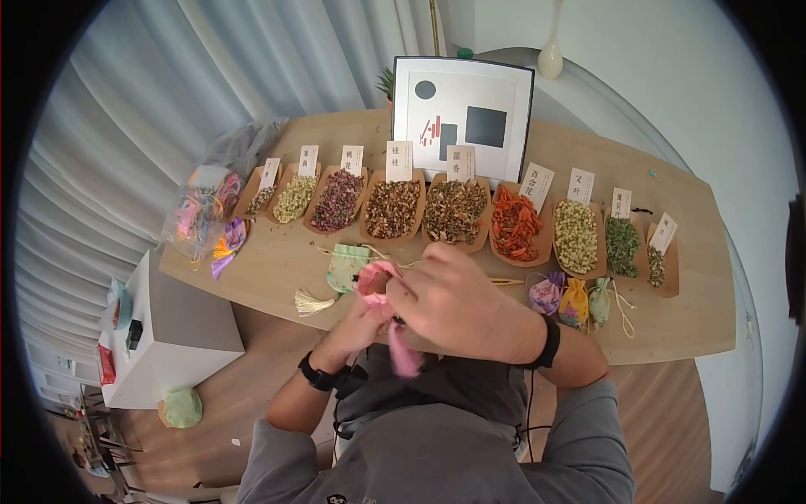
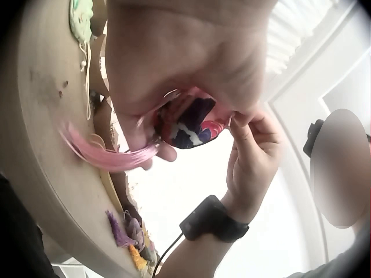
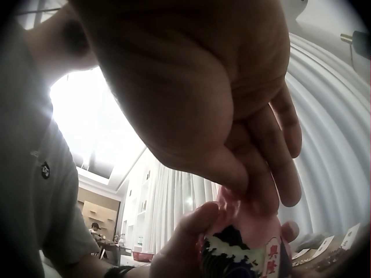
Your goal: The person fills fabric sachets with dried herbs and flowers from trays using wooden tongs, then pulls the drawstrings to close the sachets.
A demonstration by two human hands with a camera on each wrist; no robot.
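A pink drawstring pouch (image 1: 374,275) with a dark wave print (image 3: 232,246) is held up in front of my body, its mouth facing up. My left hand (image 1: 356,328) grips it from below, fingers and thumb around its sides. Thumb and fingertips of my right hand (image 1: 462,298) pinch the pouch's upper rim. A pink tassel (image 1: 405,353) hangs from the pouch below my hands. Just beyond, a pale green pouch (image 1: 346,265) with a cream tassel (image 1: 314,302) lies on the table.
Paper trays of dried herbs and flowers with labels, including orange petals (image 1: 515,225), line the table (image 1: 277,260). Behind them stands a framed board (image 1: 462,109). Small pouches, one yellow (image 1: 573,302), lie at right; a plastic bag of cords (image 1: 201,210) lies at left.
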